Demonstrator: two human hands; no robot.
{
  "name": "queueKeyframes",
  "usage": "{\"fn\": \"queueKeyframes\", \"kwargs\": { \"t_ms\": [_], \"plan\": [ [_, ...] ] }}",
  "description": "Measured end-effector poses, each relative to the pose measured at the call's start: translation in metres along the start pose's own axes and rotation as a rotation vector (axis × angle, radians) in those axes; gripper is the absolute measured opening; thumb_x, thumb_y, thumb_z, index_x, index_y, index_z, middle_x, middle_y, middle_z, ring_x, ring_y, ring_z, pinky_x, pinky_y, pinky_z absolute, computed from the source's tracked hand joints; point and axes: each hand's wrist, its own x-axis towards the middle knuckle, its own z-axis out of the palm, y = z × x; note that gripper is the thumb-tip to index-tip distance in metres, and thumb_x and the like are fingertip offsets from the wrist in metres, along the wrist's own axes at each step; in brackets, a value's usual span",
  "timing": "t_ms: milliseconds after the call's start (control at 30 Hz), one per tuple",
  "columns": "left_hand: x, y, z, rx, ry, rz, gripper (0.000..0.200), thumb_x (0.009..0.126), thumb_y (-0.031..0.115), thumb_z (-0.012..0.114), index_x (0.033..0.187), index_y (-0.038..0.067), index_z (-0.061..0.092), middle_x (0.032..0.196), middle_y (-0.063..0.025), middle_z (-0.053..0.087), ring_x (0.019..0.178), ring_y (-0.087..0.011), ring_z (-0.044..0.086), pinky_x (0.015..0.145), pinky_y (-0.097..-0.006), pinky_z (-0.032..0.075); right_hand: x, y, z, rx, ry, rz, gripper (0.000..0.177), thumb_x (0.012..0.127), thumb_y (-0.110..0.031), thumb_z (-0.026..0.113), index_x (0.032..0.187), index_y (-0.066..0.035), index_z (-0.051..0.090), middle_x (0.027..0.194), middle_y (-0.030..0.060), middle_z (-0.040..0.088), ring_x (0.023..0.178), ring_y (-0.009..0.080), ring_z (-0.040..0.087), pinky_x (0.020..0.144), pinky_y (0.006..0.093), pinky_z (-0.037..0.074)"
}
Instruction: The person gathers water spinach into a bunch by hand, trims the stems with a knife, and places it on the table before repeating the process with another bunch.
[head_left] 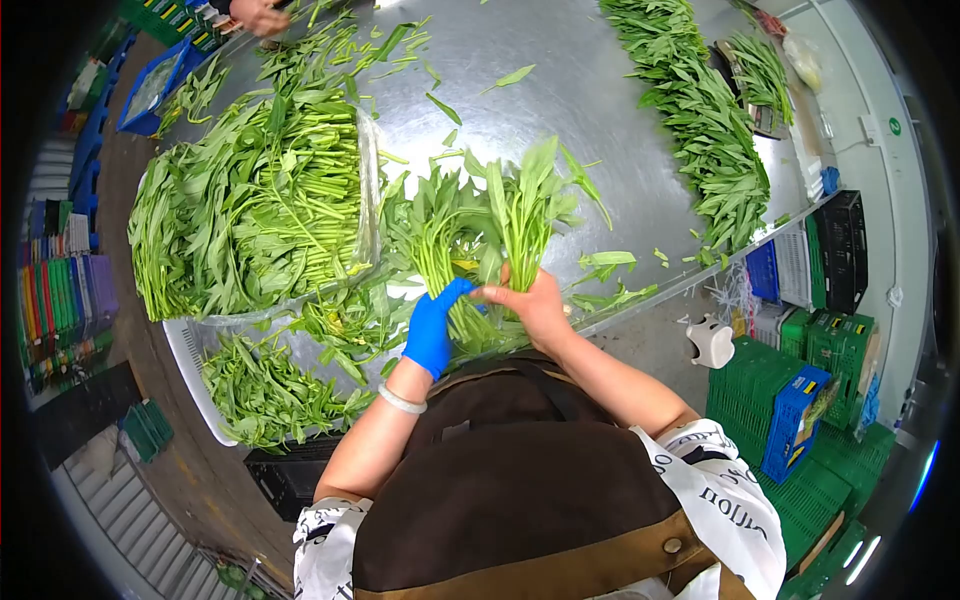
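My left hand point(431, 326), in a blue glove, is closed round the stems of a bunch of water spinach point(437, 228). Bare, my right hand point(533, 306) grips a second bunch of water spinach point(524, 212) by its lower stems. Both bunches stand side by side, leaves pointing away from me, and the two hands nearly meet at the thumbs. Left of them lies a big pile of water spinach point(250, 200) on clear plastic, cut stems facing right. Loose leaves and stalks point(345, 325) are scattered beneath and beside my hands.
A white tray point(190, 375) of loose greens stands at the near left. Along the far right of the metal table point(570, 110) runs a row of bunches point(705, 140). Another person's hand point(260, 15) shows at the top left. Green crates point(750, 400) and a blue crate point(797, 422) stand on the right.
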Motion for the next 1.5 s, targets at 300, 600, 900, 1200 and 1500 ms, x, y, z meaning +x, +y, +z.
{"fn": "queueKeyframes", "kwargs": {
  "t_ms": [300,600,900,1200,1500],
  "plan": [
    [0.030,0.016,-0.043,-0.239,-0.036,0.115,0.015,0.092,0.018,0.059,0.097,0.004,0.057,0.086,-0.0093,0.063,0.076,-0.0216,0.061,0.073,-0.0351,0.052,-0.016,-0.037,-0.024,-0.218,-0.214,0.077,0.023,0.079,-0.004,0.072,0.092,-0.002,0.052,0.081,0.0029,0.058,0.080,0.0154,0.062,0.071,0.0284,0.049],
    [0.007,0.003,-0.008,0.196,-0.057,0.085,0.031,0.097,0.031,0.052,0.109,0.004,0.059,0.092,-0.0055,0.065,0.075,-0.0149,0.060,0.070,-0.0284,0.049,0.001,-0.012,-0.017,-0.261,-0.075,0.022,0.030,0.079,-0.006,0.071,0.106,-0.002,0.059,0.104,0.0048,0.062,0.089,0.0122,0.057,0.083,0.0273,0.046],
    [0.018,-0.031,-0.034,-0.025,-0.085,-0.204,0.042,0.096,0.032,0.047,0.122,0.000,0.055,0.107,-0.0099,0.065,0.094,-0.0196,0.060,0.084,-0.0336,0.049,0.019,0.028,-0.020,-0.321,-0.134,0.414,0.039,0.071,-0.007,0.072,0.105,-0.005,0.055,0.083,0.0007,0.056,0.079,0.0105,0.053,0.070,0.0243,0.044],
    [0.019,-0.014,-0.025,-0.011,-0.147,-0.123,0.028,0.084,0.004,0.058,0.111,0.000,0.060,0.104,-0.0078,0.066,0.094,-0.0170,0.063,0.083,-0.0297,0.050,0.015,0.019,-0.014,-0.273,-0.173,0.353,0.035,0.075,-0.016,0.074,0.107,-0.003,0.064,0.092,0.0023,0.065,0.085,0.0118,0.058,0.079,0.0272,0.044],
    [0.011,-0.007,-0.021,0.098,-0.101,-0.071,0.028,0.085,0.010,0.064,0.113,0.005,0.061,0.103,-0.0039,0.066,0.093,-0.0146,0.062,0.085,-0.0282,0.047,0.011,0.020,-0.021,-0.130,-0.088,0.321,0.028,0.079,-0.008,0.063,0.106,-0.001,0.061,0.088,0.0052,0.066,0.079,0.0131,0.060,0.075,0.0285,0.047]
  ]
}}
